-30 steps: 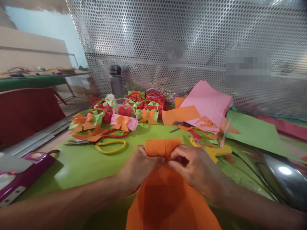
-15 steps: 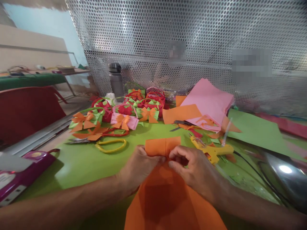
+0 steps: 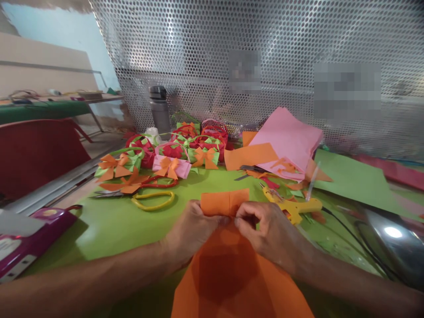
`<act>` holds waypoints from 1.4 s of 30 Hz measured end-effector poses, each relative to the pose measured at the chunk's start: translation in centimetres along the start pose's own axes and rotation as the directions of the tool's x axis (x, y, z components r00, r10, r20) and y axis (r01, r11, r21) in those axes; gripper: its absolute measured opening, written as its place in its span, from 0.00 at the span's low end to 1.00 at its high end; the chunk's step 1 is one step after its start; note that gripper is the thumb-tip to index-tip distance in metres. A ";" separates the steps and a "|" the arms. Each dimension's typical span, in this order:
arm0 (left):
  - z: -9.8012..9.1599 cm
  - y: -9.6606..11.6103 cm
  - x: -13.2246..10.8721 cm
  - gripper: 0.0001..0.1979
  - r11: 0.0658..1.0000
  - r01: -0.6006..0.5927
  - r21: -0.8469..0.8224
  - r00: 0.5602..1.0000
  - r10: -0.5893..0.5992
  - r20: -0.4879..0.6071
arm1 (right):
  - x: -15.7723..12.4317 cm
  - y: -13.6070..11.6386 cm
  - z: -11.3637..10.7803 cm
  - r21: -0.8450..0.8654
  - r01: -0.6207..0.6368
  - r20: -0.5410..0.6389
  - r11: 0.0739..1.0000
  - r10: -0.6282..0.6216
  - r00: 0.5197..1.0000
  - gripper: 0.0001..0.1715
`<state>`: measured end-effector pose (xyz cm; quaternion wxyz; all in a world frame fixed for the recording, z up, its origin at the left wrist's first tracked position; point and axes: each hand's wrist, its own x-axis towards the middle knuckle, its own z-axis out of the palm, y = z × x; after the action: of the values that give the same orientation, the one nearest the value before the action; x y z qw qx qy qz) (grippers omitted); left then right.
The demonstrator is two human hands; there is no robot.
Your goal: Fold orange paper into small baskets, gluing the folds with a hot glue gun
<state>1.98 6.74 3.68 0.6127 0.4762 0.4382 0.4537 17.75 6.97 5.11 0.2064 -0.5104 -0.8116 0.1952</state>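
A folded piece of orange paper [image 3: 217, 203] with a crease near its middle is held up in front of me. My left hand [image 3: 195, 229] grips its lower left edge, thumb across the bottom. At its lower right, my right hand [image 3: 265, 225] pinches the bottom edge between thumb and fingers. Below both hands spreads a larger orange sheet [image 3: 238, 282] with darker shaded areas; whether it joins the folded piece is hidden by my hands. Right of my right hand lies a yellow glue gun [image 3: 294, 207] with a clear glue stick. Scissors with red and yellow handles [image 3: 153, 201] lie left of the paper.
Several small paper bags with bows [image 3: 172, 167] stand at the back left, before a grey bottle [image 3: 159, 110]. Pink sheets [image 3: 288, 132] and a green sheet [image 3: 351, 176] lie right. A purple power strip [image 3: 49, 225] is far left. A perforated metal panel [image 3: 205, 53] rises behind.
My right thumb has closed in toward the fingers at the paper's lower edge. The orange paper and my left hand stay nearly in place.
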 end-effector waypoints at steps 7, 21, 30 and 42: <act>0.2 0.3 -0.2 0.08 1.000 -0.002 0.030 0.999 0.003 -0.039 | 0.1 0.1 0.2 0.003 -0.001 0.003 1.000 0.001 1.000 0.10; -0.1 -0.2 0.1 0.05 0.997 -0.075 0.020 0.997 0.075 0.024 | 0.0 -0.2 0.1 0.033 0.014 -0.005 0.999 -0.014 1.000 0.10; 0.0 0.0 0.2 0.05 0.997 -0.071 -0.001 0.997 0.071 0.026 | -0.1 0.1 0.3 0.003 0.046 -0.029 0.999 -0.046 0.999 0.09; -0.1 -0.3 0.0 0.03 0.999 0.035 0.037 0.997 -0.032 -0.074 | -0.2 -0.1 0.7 0.002 0.019 -0.012 1.000 -0.019 1.000 0.10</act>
<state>1.94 6.69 3.40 0.5946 0.4633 0.4770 0.4520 17.40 6.72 4.56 0.2136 -0.5034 -0.8151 0.1911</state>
